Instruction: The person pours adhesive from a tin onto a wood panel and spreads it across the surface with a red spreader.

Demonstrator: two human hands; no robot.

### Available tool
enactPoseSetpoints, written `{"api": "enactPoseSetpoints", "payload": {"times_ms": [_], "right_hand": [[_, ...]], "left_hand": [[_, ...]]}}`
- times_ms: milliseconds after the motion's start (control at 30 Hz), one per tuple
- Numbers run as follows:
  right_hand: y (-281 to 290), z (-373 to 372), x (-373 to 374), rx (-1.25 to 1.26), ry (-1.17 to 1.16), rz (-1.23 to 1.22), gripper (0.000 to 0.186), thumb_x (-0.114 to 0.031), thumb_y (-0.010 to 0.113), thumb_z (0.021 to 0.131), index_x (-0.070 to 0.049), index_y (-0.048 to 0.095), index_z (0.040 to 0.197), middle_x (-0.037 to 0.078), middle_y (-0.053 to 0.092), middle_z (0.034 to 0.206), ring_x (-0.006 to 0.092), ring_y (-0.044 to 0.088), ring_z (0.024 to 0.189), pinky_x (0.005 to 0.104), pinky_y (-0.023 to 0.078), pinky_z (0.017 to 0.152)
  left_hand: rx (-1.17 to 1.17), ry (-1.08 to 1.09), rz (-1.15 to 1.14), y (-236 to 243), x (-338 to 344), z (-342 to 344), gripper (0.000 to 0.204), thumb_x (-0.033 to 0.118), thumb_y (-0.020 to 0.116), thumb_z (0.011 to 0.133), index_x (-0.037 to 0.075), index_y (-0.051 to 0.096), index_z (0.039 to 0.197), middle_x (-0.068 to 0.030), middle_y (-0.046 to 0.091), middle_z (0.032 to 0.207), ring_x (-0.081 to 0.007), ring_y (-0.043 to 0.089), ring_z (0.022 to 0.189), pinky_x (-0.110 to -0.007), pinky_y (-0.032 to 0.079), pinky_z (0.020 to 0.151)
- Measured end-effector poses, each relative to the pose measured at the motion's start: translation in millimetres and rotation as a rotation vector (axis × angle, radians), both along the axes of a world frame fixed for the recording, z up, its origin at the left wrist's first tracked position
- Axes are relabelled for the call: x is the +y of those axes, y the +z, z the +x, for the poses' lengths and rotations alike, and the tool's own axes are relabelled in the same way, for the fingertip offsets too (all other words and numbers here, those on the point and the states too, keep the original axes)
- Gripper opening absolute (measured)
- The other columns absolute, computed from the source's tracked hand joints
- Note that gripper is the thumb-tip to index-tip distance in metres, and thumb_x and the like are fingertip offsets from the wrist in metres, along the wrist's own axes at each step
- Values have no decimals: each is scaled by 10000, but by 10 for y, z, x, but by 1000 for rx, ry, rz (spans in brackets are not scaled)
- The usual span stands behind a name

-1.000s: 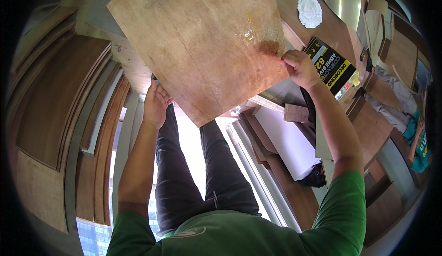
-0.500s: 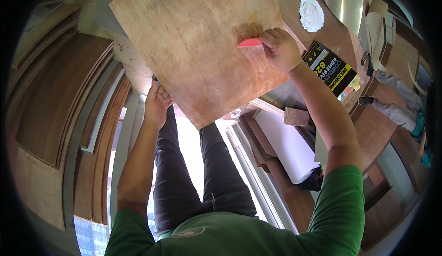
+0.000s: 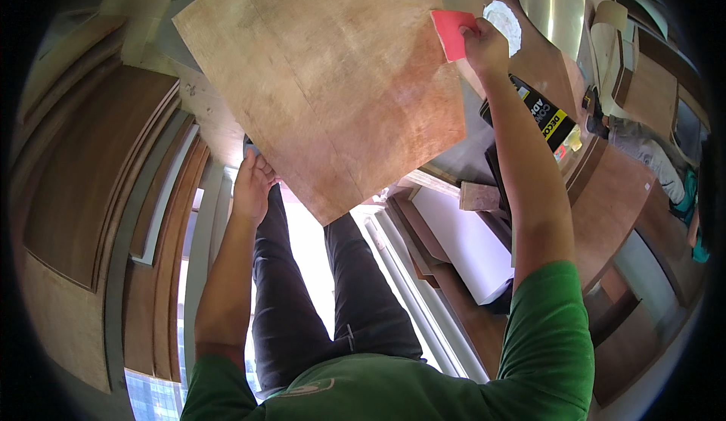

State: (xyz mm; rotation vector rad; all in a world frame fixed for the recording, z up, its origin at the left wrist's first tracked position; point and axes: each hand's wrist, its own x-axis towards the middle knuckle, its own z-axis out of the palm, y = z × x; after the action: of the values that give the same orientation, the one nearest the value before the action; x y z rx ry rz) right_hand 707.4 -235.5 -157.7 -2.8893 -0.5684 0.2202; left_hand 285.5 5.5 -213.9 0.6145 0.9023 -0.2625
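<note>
A square, thin plywood sheet [image 3: 318, 80] spreads out in front of me, with a darker, damp-looking patch along its right side. At its right edge my right hand [image 3: 488, 43] pinches a flat red spreader [image 3: 452, 34], whose blade reaches over the edge of the sheet. My left hand [image 3: 254, 186] is beside the sheet's lower left edge, palm up and fingers curled. A small dark grey thing shows at its fingertips; what it is I cannot make out.
Right of the sheet stand a black and yellow adhesive can [image 3: 548, 114], partly behind my forearm, and a crumpled white round item [image 3: 503, 24]. Boards [image 3: 98, 171] lean in stacks at left. A wood block [image 3: 480, 196] lies nearer. Another person's legs [image 3: 643, 149] show at far right.
My right hand has moved up and right with the spreader, from the sheet's surface to its right edge. The yellowish blob there is gone from sight. My left hand has hardly moved.
</note>
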Motion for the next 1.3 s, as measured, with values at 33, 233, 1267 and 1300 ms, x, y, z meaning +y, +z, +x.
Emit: {"api": "enactPoseSetpoints", "payload": {"times_ms": [33,233,1267,1300], "right_hand": [[-19,38,-4,0,-10,-11,236,-254,654,816,-43,660,922,195,676,845,387,652,820,438,508,721],[-63,271,-135,-62,-106,-59,273,-277,641,806,-52,682,957,187,688,859,390,657,830,424,511,743],[232,-431,881,321,135,43,237,-250,650,841,-68,686,988,197,679,828,349,661,766,398,517,714],[224,-369,910,239,154,18,236,-254,641,841,-67,684,979,209,674,842,371,654,784,413,517,721]], "left_hand": [[-18,-11,4,3,15,-18,739,593,263,987,-13,483,1348,-127,618,1257,-203,566,1078,-343,359,941],[-36,-39,-24,-16,43,-61,722,613,261,981,8,564,1230,-110,652,1144,-201,574,1039,-356,375,944],[67,-43,-49,-84,86,-57,743,670,295,947,25,624,1113,-94,669,1056,-213,582,995,-379,374,951],[67,-37,-44,-78,73,-45,737,668,297,948,29,625,1112,-93,667,1060,-212,579,999,-379,371,952]]}}
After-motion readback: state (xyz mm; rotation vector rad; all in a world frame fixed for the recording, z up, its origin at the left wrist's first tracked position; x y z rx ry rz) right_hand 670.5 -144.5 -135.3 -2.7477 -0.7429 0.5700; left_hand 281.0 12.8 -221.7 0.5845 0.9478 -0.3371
